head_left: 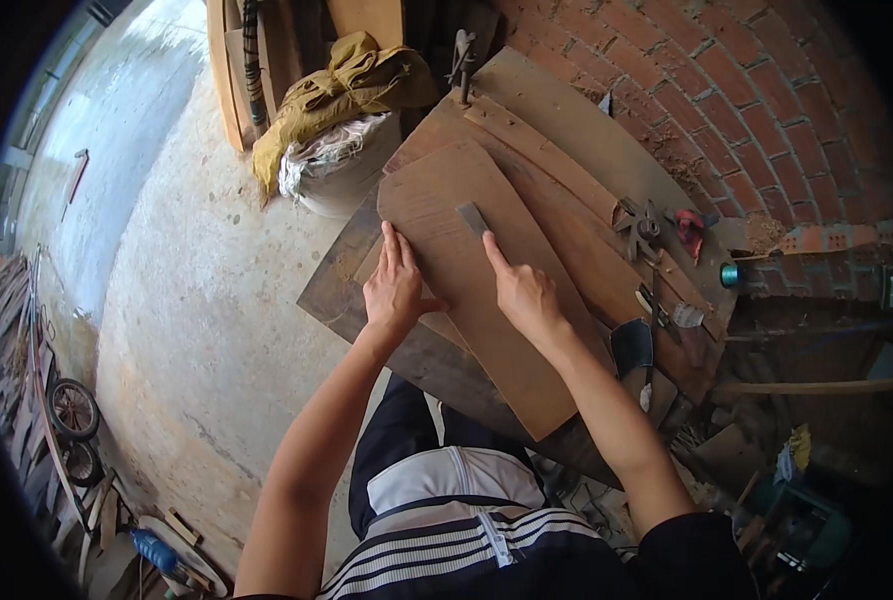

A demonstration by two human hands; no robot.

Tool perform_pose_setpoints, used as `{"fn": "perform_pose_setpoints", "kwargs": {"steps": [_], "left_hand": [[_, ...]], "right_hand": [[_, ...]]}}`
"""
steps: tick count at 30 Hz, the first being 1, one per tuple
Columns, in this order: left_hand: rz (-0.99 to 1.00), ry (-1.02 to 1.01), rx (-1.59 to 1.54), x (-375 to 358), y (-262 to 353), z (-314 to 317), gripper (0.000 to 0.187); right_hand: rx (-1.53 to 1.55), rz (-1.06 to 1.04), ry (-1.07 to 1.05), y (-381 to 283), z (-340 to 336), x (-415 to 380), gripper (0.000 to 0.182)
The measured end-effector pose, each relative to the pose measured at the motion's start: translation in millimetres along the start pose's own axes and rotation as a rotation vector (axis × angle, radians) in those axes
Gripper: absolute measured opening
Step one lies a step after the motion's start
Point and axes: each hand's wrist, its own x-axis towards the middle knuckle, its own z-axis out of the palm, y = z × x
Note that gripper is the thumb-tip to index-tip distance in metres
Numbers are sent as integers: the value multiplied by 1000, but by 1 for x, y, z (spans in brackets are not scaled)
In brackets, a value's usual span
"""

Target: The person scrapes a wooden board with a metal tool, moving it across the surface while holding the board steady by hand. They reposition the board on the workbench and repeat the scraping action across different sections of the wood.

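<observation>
A flat brown wooden board (446, 200) with one angled end lies slantwise on the workbench in front of me. My left hand (394, 292) rests on the board's left edge, fingers stretched forward and thumb out to the side. In my right hand (528, 298) is a chisel-like tool with a flat grey metal blade (473, 217). My index finger points along that blade, which lies low over the board's surface. The tool's handle is hidden inside my closed fingers.
Beyond the board, the bench (351, 260) carries planks (536, 150), an upright metal clamp (461, 65) and metal hand tools (646, 230). A sack (336, 165) with yellow cloth stands at its far left. A brick wall (736, 100) borders the right side.
</observation>
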Motion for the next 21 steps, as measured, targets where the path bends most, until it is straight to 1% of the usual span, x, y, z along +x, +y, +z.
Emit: {"fn": "perform_pose_setpoints", "kwargs": {"steps": [2, 5, 7, 9, 12, 15, 17, 19, 21], "left_hand": [[-27, 7, 4, 0, 3, -3, 140], [-3, 9, 14, 0, 3, -1, 140], [-7, 31, 44, -1, 6, -4, 139], [-6, 16, 28, -2, 7, -5, 139], [10, 30, 18, -3, 1, -5, 138], [10, 44, -2, -2, 0, -1, 138], [-17, 38, -5, -3, -2, 0, 137], [25, 78, 11, -4, -3, 1, 139], [7, 77, -10, -4, -4, 4, 139]], "right_hand": [[17, 37, -86, -3, -5, -35, 73], [56, 22, -94, -7, -6, -22, 71], [31, -25, 24, -14, -1, 18, 69], [58, -19, 74, -24, 1, 64, 67], [74, -7, 110, -34, -1, 89, 66], [65, -7, 73, -25, 2, 48, 67], [62, 1, 11, -18, 8, 1, 66], [132, 21, -73, -19, 0, -41, 65], [144, 4, -86, -16, 0, -44, 64]]}}
